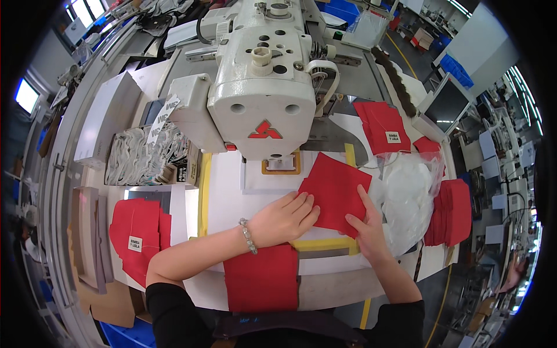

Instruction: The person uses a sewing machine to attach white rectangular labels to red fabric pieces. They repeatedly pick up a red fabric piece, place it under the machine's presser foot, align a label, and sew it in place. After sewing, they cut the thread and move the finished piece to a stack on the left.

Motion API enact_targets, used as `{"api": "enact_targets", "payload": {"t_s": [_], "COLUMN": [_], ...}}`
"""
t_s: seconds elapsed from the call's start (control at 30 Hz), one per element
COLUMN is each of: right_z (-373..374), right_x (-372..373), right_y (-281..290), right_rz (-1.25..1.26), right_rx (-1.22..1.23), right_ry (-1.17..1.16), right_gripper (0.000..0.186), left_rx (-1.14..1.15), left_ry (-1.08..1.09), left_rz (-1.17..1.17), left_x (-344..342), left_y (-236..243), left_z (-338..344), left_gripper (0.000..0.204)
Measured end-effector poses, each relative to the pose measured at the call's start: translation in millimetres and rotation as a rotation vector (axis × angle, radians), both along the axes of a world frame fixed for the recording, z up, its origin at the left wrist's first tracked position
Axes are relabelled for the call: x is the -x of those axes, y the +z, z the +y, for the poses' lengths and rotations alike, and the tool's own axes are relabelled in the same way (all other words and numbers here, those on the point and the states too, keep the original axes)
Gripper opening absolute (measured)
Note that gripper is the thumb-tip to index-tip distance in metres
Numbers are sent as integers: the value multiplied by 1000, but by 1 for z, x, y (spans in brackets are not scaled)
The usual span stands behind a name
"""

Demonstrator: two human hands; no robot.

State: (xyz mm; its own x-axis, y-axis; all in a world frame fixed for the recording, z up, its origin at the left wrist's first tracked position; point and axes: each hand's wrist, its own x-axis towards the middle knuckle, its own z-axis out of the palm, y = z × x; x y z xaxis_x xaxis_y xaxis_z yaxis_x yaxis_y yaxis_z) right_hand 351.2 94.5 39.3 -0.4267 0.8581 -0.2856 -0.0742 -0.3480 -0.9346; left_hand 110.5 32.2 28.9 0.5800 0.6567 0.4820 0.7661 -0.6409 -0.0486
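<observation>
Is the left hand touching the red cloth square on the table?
Touching. The head view shows the left hand lying flat with fingertips on the red cloth square.

hands: two, left hand (284, 219) and right hand (366, 229), both flat on the same red piece
sewing machine (261, 75): one, white, at the table's far edge
red fabric square (335, 191) under the hands: one
red labelled stacks: two, one (138, 235) by the left edge, one (384, 126) far right
red unlabelled stack (454, 211): one, right edge
red piece (261, 285) at the near edge: one
bag of white round pieces (406, 191): one
bracelet (248, 235): one, left wrist
monitor (445, 104): one, far right corner
</observation>
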Motion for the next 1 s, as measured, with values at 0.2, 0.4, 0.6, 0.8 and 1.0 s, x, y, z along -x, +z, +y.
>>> {"api": "enact_targets", "payload": {"t_s": [0.2, 0.4, 0.6, 0.8, 1.0], "right_z": [3, 5, 8, 18, 50], "right_x": [-3, -3, 0, 10, 30], "right_y": [0, -5, -3, 5, 1], "right_rz": [4, -37, -91, -217, -319], "right_rx": [103, -15, -81, -137, -299], "right_ry": [29, 91, 174, 299, 386], "right_gripper": [80, 85, 92, 93, 91], "left_rx": [100, 95, -28, -76, -80], "left_ry": [-25, -80, -117, -117, -59], "left_rz": [28, 63, 65, 107, 142], "left_x": [4, 9, 25, 39, 49], "left_y": [-25, -28, -26, -29, -32], "left_z": [8, 7, 2, 0, 1], "left_gripper": [26, 18, 14, 17, 21]}}
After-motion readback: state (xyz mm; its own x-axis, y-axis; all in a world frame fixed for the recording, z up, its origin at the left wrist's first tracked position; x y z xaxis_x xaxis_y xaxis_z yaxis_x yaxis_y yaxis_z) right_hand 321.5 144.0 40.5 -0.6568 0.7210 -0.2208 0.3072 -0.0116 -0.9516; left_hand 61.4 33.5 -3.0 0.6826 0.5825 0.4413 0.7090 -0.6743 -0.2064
